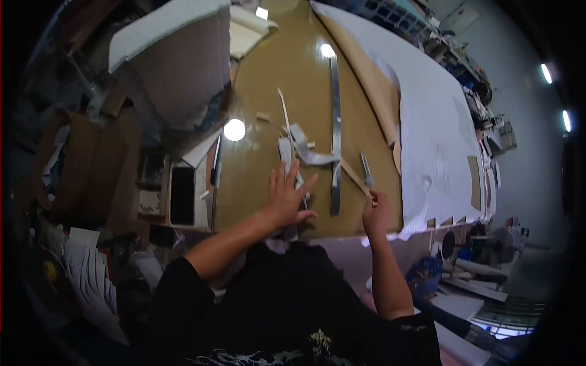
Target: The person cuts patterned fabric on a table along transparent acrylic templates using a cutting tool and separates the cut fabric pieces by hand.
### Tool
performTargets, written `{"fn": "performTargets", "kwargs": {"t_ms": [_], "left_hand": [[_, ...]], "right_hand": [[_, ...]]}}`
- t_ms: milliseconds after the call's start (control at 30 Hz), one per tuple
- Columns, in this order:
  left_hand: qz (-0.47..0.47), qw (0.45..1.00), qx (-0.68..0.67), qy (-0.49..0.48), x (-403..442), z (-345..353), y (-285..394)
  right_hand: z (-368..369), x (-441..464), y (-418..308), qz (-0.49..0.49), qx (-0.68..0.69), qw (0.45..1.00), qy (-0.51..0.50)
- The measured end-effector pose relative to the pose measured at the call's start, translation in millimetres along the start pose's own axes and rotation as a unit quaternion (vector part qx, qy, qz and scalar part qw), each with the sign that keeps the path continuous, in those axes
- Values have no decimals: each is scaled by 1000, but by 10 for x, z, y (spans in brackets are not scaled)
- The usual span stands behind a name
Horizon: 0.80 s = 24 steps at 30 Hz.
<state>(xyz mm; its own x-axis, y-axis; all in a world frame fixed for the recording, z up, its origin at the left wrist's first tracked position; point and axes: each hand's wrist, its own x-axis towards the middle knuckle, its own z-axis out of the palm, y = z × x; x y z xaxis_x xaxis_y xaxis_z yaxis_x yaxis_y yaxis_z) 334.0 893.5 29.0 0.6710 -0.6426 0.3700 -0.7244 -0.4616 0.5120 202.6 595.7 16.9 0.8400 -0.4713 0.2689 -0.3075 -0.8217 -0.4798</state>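
Brown surface (pixel 256 183), glossy, w/ both hands over its near part. R hand (pixel 375 212): grip closed on the near end of a tan strip (pixel 355 177), which slants up & left from the fingers to the ruler (pixel 336 128). L hand (pixel 284 198): grip wide, fingers spread, palm down over a pale strip (pixel 284 149); can't tell how firmly it presses. A white curl (pixel 317 160), bent, lies btwn the pale strip & the ruler, its R end at the ruler.

Ruler is dark, long, lying lengthwise btwn the hands, most of it beyond them. Silver tool (pixel 365 165) just above R hand, R of the tan strip. Far R: white sheet (pixel 433 134), w/ rolled tan paper (pixel 366 79) along its L edge. Black slab (pixel 182 195) L of the surface; brown box (pixel 113 158) further L.
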Motion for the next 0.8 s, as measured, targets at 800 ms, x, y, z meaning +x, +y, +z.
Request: {"fn": "performTargets", "kwargs": {"t_ms": [800], "left_hand": [[-177, 965, 165, 101, -170, 702, 301]], "right_hand": [[525, 368, 62, -160, 202, 963, -81]]}}
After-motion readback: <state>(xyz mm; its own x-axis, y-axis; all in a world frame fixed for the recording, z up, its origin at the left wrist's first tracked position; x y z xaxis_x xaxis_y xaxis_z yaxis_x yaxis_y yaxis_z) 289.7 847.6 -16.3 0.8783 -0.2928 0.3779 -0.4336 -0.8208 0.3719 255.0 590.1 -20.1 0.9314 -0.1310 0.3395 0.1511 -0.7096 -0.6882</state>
